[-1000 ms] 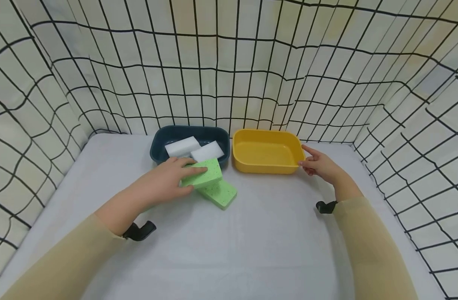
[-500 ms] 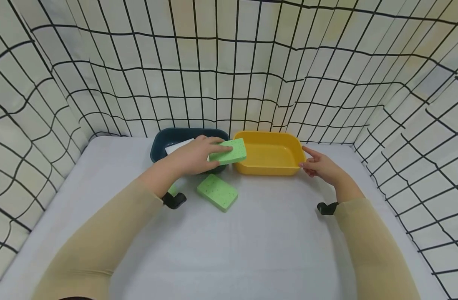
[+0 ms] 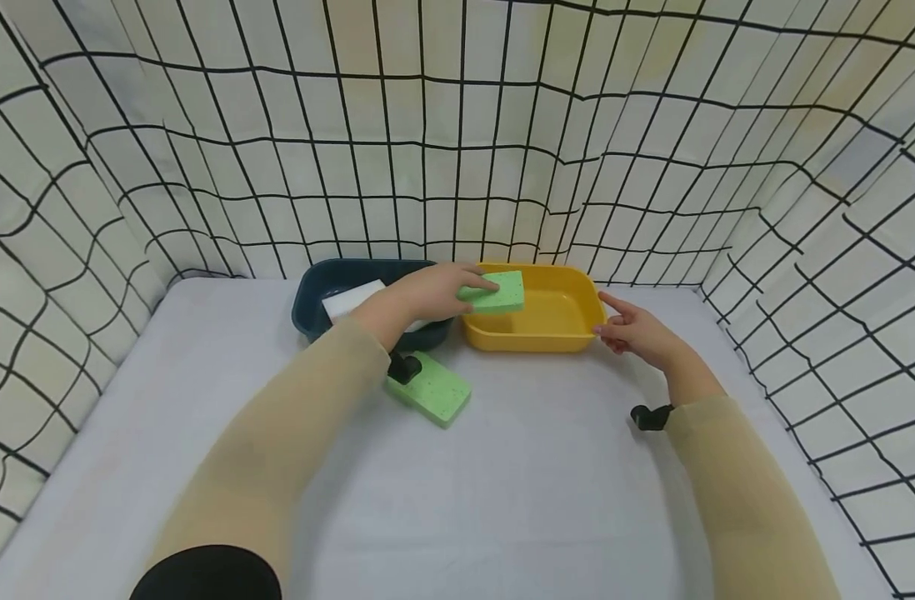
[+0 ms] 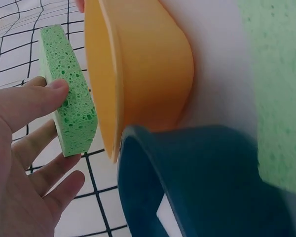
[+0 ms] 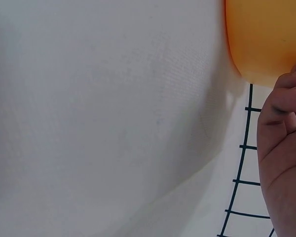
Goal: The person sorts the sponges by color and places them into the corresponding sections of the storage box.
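Pinching green sponge (image 3: pixel 505 293) in left grip (image 3: pixel 432 292) over yellow tub (image 3: pixel 532 342), touching that with right grip (image 3: pixel 636 333), honestly can't tell if clenched.

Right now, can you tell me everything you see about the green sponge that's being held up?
The green sponge is a light green, brick-shaped block. Darker little holes dot its surface, so it looks like soft sponge material. It looks whole, but part is hidden where the left hand pinches it near one end. The other end pokes out freely. It's up in the air over the left part of the yellow tub, and I can't see it touching the tub.
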`<state>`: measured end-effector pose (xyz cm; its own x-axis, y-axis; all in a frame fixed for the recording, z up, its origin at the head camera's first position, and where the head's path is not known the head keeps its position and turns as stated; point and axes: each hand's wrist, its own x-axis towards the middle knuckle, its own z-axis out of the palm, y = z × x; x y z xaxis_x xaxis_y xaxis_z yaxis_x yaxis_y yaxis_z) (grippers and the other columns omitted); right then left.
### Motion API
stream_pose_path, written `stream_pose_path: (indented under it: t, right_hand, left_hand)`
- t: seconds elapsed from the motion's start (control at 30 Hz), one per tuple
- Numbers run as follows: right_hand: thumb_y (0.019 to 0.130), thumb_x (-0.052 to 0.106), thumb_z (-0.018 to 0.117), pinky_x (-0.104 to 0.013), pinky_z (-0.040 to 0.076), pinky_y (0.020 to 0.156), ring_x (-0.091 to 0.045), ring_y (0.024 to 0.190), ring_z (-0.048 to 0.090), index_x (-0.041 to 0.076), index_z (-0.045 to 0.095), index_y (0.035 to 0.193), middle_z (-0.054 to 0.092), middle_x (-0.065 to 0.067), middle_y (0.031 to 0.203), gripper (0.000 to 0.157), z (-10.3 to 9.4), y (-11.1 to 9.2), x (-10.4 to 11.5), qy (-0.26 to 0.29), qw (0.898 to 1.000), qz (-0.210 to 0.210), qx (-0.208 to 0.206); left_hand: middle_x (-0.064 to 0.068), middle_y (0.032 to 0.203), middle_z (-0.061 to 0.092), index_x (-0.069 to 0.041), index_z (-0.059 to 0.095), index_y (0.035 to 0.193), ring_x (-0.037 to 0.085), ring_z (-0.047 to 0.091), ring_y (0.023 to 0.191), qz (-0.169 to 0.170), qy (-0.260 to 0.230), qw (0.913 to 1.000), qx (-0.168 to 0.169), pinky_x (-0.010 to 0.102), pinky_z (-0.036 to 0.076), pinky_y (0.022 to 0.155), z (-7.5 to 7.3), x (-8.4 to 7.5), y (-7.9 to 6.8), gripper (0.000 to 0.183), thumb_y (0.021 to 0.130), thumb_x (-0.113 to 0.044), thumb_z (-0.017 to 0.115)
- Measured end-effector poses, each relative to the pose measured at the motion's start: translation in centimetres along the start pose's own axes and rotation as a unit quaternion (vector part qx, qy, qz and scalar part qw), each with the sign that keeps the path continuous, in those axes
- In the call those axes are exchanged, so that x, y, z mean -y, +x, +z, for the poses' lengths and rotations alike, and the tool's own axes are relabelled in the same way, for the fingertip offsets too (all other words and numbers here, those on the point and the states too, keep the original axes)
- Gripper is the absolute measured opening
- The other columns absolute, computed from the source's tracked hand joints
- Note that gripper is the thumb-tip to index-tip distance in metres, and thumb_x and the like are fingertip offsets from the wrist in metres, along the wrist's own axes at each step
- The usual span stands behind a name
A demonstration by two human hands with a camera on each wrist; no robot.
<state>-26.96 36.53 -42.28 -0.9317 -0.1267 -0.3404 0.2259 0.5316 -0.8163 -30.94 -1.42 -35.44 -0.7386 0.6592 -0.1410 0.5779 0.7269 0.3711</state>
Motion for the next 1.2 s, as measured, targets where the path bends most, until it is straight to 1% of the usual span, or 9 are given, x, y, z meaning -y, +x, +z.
stream_pose_path:
  t: [0.1,0.23,0.33,0.43,0.63,0.8,1.0,1.2]
  right_hand:
    - [0.093,0.040,0.069,-0.030,0.052,0.081,-0.024,0.081,0.056,0.033,0.016,0.160,0.057,-0.020,0.098,0.085,0.1,0.0,0.1,-0.005,1.000,-0.002,0.003]
    - [0.093,0.042,0.069,-0.030,0.051,0.079,-0.028,0.082,0.055,0.034,0.017,0.160,0.057,-0.021,0.097,0.086,-0.1,-0.1,0.1,-0.014,1.000,-0.006,0.004]
    - [0.094,0.040,0.069,-0.030,0.050,0.079,-0.029,0.083,0.054,0.034,0.017,0.160,0.058,-0.020,0.096,0.084,-0.1,-0.1,0.2,-0.018,1.000,-0.005,0.004]
    - [0.095,0.038,0.068,-0.031,0.050,0.079,-0.028,0.082,0.054,0.035,0.018,0.159,0.058,-0.020,0.095,0.082,-0.1,0.0,0.2,-0.022,1.000,-0.006,0.005]
    - [0.097,0.034,0.066,-0.032,0.050,0.081,-0.026,0.080,0.055,0.033,0.017,0.160,0.059,-0.020,0.095,0.080,-0.2,0.1,0.2,-0.022,1.000,-0.001,0.003]
    - [0.097,0.032,0.066,-0.032,0.051,0.081,-0.026,0.079,0.055,0.032,0.016,0.160,0.059,-0.021,0.096,0.081,-0.3,0.2,0.2,-0.018,1.000,-0.001,0.006]
    - [0.096,0.033,0.067,-0.033,0.051,0.081,-0.025,0.077,0.055,0.033,0.017,0.160,0.059,-0.020,0.096,0.081,-0.2,0.3,0.3,-0.017,1.000,-0.001,0.007]
    - [0.096,0.035,0.067,-0.032,0.051,0.081,-0.027,0.081,0.056,0.034,0.016,0.160,0.059,-0.021,0.098,0.082,-0.3,0.2,0.2,-0.018,1.000,0.004,0.005]
  left_hand:
    - [0.000,0.159,0.032,-0.039,0.051,0.144,0.025,0.025,0.147,0.008,0.002,0.9999,0.012,0.048,0.023,0.118,0.5,-0.3,1.3,0.049,0.099,-0.025,0.062]
    - [-0.002,0.153,0.042,-0.035,0.056,0.141,0.021,0.031,0.143,0.017,-0.002,0.9995,0.027,0.044,0.026,0.117,1.2,-0.6,2.9,0.046,0.097,-0.026,0.065]
    - [-0.004,0.148,0.047,-0.033,0.060,0.137,0.019,0.037,0.139,0.010,-0.006,0.9991,0.039,0.041,0.030,0.115,1.8,-0.6,3.9,0.043,0.095,-0.026,0.068]
    - [-0.004,0.147,0.048,-0.033,0.062,0.135,0.019,0.039,0.138,-0.005,-0.002,0.9987,0.051,0.042,0.031,0.114,2.1,-0.8,4.5,0.042,0.094,-0.026,0.070]
    - [-0.003,0.146,0.050,-0.033,0.062,0.136,0.020,0.042,0.136,-0.025,0.010,0.9979,0.059,0.044,0.032,0.113,2.2,-1.3,5.2,0.044,0.093,-0.027,0.071]
    - [-0.003,0.146,0.051,-0.032,0.059,0.138,0.020,0.043,0.134,-0.035,0.019,0.9976,0.057,0.044,0.032,0.113,2.3,-1.5,5.6,0.045,0.095,-0.026,0.069]
    - [-0.003,0.147,0.050,-0.032,0.058,0.139,0.020,0.043,0.135,-0.027,0.029,0.9979,0.050,0.044,0.033,0.113,2.3,-1.6,5.7,0.046,0.095,-0.029,0.069]
    - [-0.003,0.147,0.049,-0.030,0.057,0.141,0.020,0.042,0.136,-0.012,0.029,0.9986,0.041,0.043,0.033,0.113,2.1,-1.5,5.3,0.046,0.096,-0.031,0.068]
